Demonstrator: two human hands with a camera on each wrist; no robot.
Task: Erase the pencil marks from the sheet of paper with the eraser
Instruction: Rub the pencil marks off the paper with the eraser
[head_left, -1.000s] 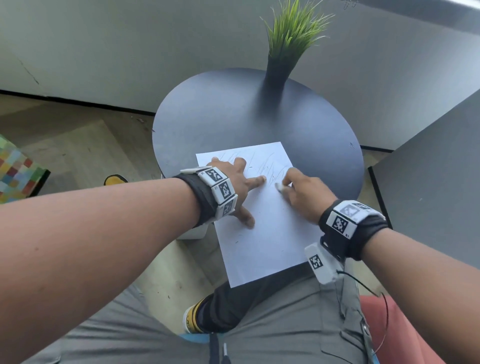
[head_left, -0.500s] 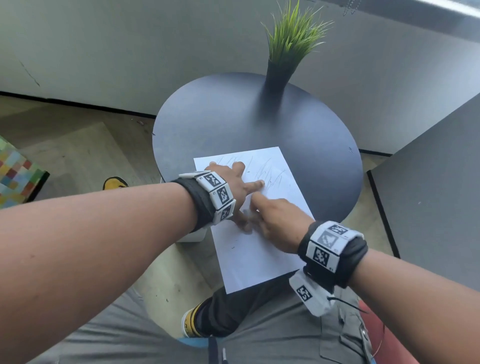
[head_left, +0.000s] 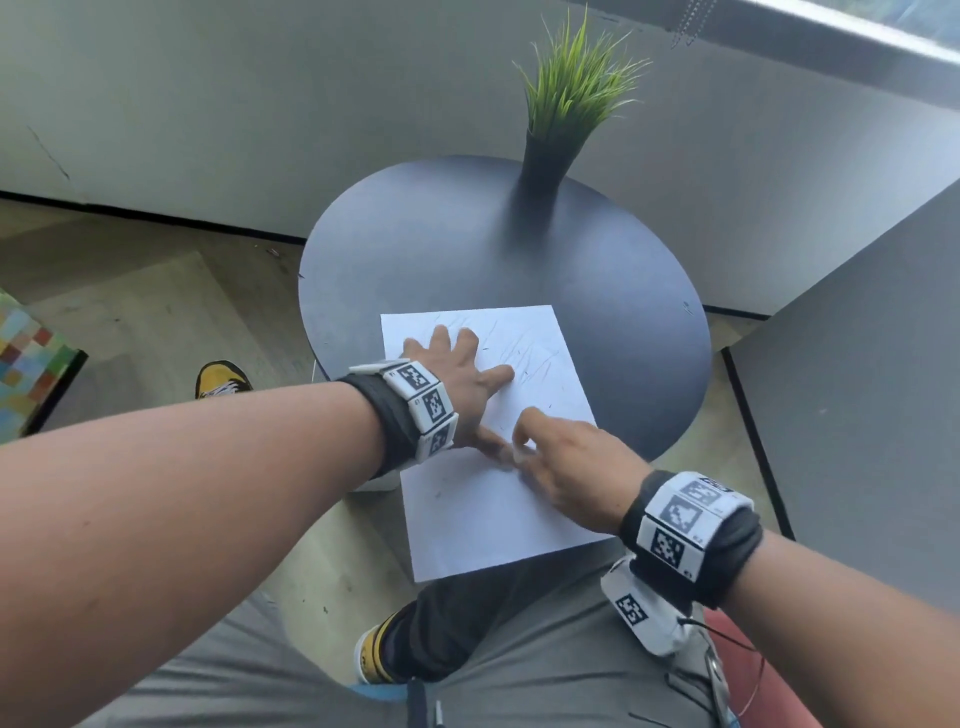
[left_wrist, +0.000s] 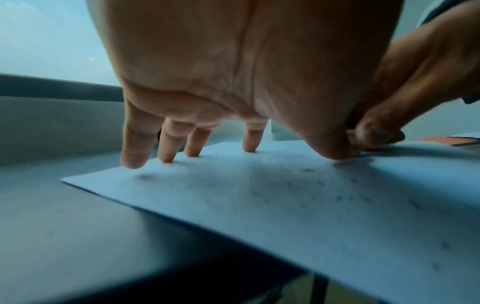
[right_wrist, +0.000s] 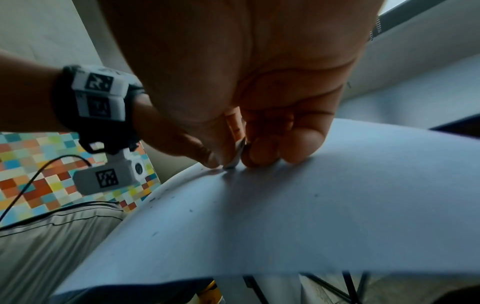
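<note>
A white sheet of paper lies on the round dark table, its near end overhanging the table edge. Pencil marks cover its far part. My left hand lies flat with spread straight fingers, pressing the sheet down. My right hand pinches a small pale eraser between thumb and fingers and holds its tip on the paper right beside my left thumb. In the head view the eraser is mostly hidden by the fingers.
A dark vase with green grass stands at the table's far edge. A grey panel stands to the right. My lap lies under the paper's near end. A colourful checked cushion lies on the floor at left.
My right hand with the eraser has moved left and nearer, from the scribbled area by the index finger to beside my left thumb. My left hand has stayed on the sheet.
</note>
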